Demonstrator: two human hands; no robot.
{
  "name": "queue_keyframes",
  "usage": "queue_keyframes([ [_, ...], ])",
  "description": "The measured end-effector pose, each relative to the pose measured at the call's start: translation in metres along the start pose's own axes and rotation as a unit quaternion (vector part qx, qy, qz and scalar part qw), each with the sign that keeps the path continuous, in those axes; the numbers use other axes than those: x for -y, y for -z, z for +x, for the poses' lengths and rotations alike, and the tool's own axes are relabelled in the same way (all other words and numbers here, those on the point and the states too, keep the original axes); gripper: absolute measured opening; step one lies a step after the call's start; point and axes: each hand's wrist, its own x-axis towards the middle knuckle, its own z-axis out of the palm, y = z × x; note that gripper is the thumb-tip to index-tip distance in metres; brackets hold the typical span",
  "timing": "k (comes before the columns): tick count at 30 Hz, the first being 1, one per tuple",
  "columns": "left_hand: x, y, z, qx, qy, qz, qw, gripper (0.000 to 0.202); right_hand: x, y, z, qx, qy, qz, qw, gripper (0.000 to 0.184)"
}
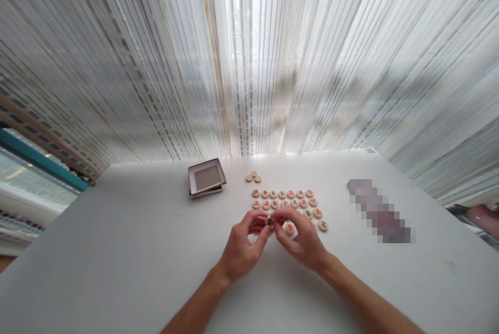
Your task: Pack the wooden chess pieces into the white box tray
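Black-marked disc (270, 222), head view (only one): pinched between both hands, at the near side of the rows; lifted or resting on the surface (136, 251), can't tell. Left hand (242, 247) and right hand (303, 245) nearly together, thumb and fingers of each clamped on that disc from either side.

Step in hand, my read: fingertip handling of this one disc. Next move probably calls for one hand easing off while the other keeps a light pinch, without nudging neighbours. Disc looks small and smooth, could slip.

Counts. Held disc: 1. Far row (281, 195): 7 marked discs. Second row (285, 203): 7, just nearer the person. Right of the fingers: 2 discs side by side (317, 213), then 1 end disc (323, 225) nearer, plus a sliver of 1 more (314, 225) past the right hand. Red-marked disc (289, 229): 1, in the gap between right thumb and fingers, contact unclear. More may sit under the hands; full total not countable. Marks mixed, red and black. Plain discs (254, 174): 3, clustered beyond the far row's left end.

Open box (208, 178): 1, left of the plain discs, seemingly two parts stacked askew. Pixelated item (380, 212): 1, well off right, unreadable. Striped curtain (241, 64) behind.
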Motion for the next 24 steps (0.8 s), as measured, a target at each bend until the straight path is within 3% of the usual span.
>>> queue_keyframes([
  [16, 0.0055, 0.0029, 0.0008, -0.023, 0.033, -0.023, 0.999, 0.018, 0.0025, -0.0030, -0.0020, 0.038, 0.049, -0.020, 0.998, 0.034],
  [24, 0.0053, 0.0021, 0.0016, -0.022, 0.037, -0.040, 0.998, 0.020, -0.0020, -0.0039, -0.0027, 0.035, 0.049, -0.046, 0.997, 0.028],
])
